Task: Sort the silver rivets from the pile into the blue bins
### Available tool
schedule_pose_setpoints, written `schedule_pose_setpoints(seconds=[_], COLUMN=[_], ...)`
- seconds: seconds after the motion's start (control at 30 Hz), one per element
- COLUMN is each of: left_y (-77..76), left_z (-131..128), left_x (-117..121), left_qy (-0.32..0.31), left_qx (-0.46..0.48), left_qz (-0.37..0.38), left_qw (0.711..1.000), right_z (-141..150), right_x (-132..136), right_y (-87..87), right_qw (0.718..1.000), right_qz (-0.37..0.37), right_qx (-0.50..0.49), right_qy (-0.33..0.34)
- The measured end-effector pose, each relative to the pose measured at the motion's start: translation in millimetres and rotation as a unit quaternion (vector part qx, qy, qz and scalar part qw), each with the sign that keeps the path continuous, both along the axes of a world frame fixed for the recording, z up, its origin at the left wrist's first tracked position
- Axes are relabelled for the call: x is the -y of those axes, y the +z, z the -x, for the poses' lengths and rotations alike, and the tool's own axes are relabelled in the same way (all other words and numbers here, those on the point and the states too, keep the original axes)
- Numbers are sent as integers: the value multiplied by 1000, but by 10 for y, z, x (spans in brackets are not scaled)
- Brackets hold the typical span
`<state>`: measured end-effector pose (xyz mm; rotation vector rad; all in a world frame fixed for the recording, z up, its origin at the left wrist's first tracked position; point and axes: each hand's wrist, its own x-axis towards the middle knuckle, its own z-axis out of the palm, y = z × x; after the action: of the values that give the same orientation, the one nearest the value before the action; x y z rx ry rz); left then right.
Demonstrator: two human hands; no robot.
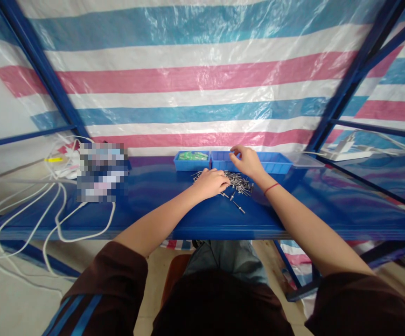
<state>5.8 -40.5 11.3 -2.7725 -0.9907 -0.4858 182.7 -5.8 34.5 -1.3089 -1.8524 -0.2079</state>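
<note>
A loose heap of metal blind rivets (239,182) lies on the blue tabletop, with a few single ones toward the front edge. Over the heap's left part rests my left hand (210,183), fingers bent down on the rivets but loosely apart; its thumb and fingertips are partly hidden. Behind the heap stands a long blue bin (275,161). My right hand (247,161) is above this bin's middle, its fingers curved and apart, with nothing visible between them. Part of the bin is covered by that hand.
Left of the long bin is a smaller blue bin (192,163) holding green-and-white packets (192,156). White cables (60,210) and a blurred-out item (102,172) occupy the left side. A white power strip (347,151) lies right. Blue frame posts (354,79) and striped sheeting enclose the back.
</note>
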Motion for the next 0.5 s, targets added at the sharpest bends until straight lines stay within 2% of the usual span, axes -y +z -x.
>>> schedule_pose_setpoints(seconds=[0.33, 0.5], left_y=[56, 14], left_z=[-13, -17], left_x=[35, 33], left_qy=[9, -5], left_qx=[-17, -20], left_qz=[20, -16], left_qw=[1000, 1000], right_z=[147, 162], right_x=[144, 161], right_y=[41, 27], right_qw=[998, 998], right_qz=[22, 29], right_qx=[28, 36], right_qy=[44, 52])
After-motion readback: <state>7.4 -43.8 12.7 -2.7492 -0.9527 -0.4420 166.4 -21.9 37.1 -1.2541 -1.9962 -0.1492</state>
